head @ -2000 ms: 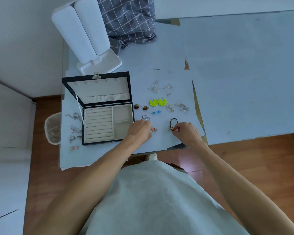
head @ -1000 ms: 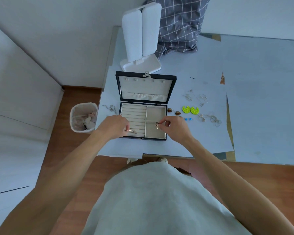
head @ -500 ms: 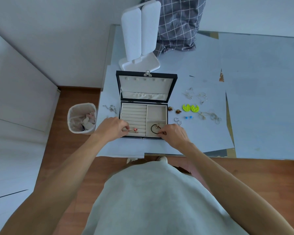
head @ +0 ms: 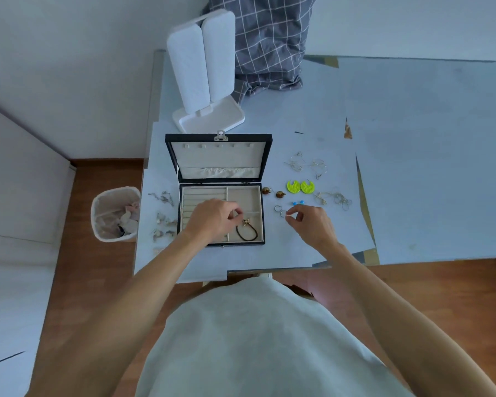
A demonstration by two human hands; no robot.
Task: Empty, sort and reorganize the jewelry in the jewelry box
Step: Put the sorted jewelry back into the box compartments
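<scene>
The black jewelry box (head: 173, 156) stands open on the table, its cream tray (head: 244, 197) facing me. A black cord bracelet with a gold charm (head: 247, 232) lies in the tray's near right compartment. My left hand (head: 212, 219) hovers over the ring rolls with its fingers curled, their tips beside the charm; what they hold is hidden. Right of the box, my right hand (head: 312, 224) pinches a small silver hoop (head: 283, 214), and a second hoop (head: 277, 208) lies next to it.
Right of the box lie brown beads (head: 280, 194), yellow-green earrings (head: 299, 186), blue studs (head: 297, 202), gold wire earrings (head: 307, 165) and a thin chain (head: 337, 198). Silver pieces (head: 164, 222) lie left of it. A bin (head: 113, 214) stands below. A white stand (head: 204, 73) and checked cloth (head: 269, 38) sit behind.
My right hand has let go of the bracelet in the box and moved right to the silver hoops. My left hand has shifted right across the ring rolls.
</scene>
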